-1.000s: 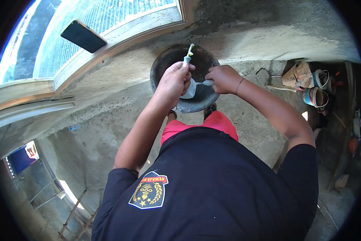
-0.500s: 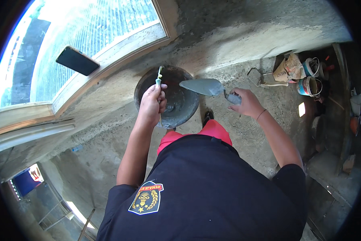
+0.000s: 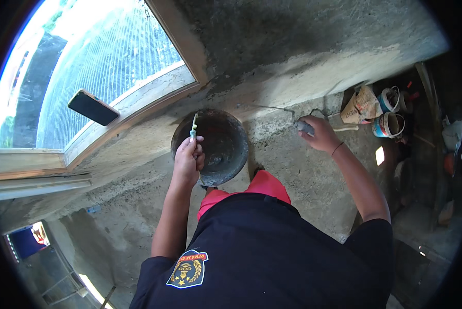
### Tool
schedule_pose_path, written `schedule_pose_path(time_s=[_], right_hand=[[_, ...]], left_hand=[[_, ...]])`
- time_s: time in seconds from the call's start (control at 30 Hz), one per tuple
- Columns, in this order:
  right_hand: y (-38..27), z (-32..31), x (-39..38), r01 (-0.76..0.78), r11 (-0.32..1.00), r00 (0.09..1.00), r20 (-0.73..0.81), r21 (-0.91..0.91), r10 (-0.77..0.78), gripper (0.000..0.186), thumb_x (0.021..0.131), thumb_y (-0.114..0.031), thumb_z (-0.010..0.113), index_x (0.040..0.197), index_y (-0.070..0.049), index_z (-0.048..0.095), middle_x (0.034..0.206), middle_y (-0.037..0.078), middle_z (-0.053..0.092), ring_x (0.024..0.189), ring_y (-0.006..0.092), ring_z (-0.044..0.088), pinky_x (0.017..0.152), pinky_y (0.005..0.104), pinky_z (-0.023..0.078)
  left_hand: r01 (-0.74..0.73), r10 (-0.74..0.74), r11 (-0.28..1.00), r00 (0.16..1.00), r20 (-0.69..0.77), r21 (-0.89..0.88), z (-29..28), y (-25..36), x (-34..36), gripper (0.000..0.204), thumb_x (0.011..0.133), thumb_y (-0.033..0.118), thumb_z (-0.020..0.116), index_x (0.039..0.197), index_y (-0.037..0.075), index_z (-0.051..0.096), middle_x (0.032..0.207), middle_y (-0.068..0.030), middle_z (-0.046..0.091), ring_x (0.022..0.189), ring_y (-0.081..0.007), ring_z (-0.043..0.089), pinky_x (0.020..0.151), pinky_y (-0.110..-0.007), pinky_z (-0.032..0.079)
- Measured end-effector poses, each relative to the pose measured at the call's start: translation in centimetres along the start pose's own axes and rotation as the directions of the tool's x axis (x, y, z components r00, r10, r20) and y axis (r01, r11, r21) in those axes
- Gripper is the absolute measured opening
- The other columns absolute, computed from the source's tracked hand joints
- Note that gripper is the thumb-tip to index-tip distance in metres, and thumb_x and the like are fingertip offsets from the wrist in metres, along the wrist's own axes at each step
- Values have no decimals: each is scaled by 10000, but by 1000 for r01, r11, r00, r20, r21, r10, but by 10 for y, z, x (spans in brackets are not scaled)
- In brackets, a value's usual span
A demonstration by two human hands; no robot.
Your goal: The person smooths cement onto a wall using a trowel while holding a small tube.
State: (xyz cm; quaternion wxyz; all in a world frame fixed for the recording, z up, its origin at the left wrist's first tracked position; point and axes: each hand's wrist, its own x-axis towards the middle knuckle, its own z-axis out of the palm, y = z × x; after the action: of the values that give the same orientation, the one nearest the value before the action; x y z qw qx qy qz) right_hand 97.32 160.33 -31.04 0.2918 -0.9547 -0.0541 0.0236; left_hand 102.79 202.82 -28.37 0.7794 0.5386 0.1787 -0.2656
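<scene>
My left hand (image 3: 189, 157) grips an upright, slender tool (image 3: 193, 131) with pale green and yellow parts over the dark round basin (image 3: 226, 147), which has wet grey residue inside and stands near the wall. To the right of the basin, my right hand (image 3: 316, 135) is closed on the grey handle of a trowel (image 3: 287, 109); its blade shows almost edge-on, pointing left along the wall.
A phone (image 3: 93, 106) rests at the wooden window frame (image 3: 130, 94). At the right by the wall lie torn sacks (image 3: 361, 108) beside paint buckets (image 3: 388, 126). A blue panel (image 3: 26, 242) and metal bars (image 3: 61, 286) are at lower left.
My right hand has moved rightward out of the basin with the trowel, whose blade has turned edge-on. My left hand sits lower in the picture, as do the basin and window.
</scene>
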Motion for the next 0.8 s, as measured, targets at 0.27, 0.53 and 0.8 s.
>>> schedule_pose_path(time_s=[0.27, 0.53, 0.8], right_hand=[[45, -57, 81, 225, 973, 973, 61, -48, -222, 288, 866, -234, 786, 1088, -86, 678, 962, 107, 739, 880, 309, 717, 790, 394, 569], [64, -48, 126, 195, 979, 976, 110, -66, -187, 309, 884, -227, 763, 1142, -76, 684, 1041, 114, 745, 938, 314, 717, 829, 392, 565], [60, -32, 93, 89, 986, 990, 117, -140, -72, 262, 883, -231, 745, 1097, -94, 681, 1014, 125, 737, 939, 349, 709, 817, 427, 565]], left_hand=[[-46, 40, 996, 995, -90, -75, 16, -29, -3, 232, 1090, 282, 457, 1113, 90, 584, 678, 72, 357, 487, -46, 269, 435, -240, 187], [-66, 40, 991, 977, -210, -116, 24, -56, -9, 234, 1094, 281, 449, 1111, 83, 574, 686, 57, 367, 489, -59, 278, 434, -245, 195], [-74, 34, 989, 957, -290, -128, 13, -67, -18, 235, 1101, 281, 438, 1104, 86, 569, 682, 61, 355, 502, -57, 273, 438, -240, 195]])
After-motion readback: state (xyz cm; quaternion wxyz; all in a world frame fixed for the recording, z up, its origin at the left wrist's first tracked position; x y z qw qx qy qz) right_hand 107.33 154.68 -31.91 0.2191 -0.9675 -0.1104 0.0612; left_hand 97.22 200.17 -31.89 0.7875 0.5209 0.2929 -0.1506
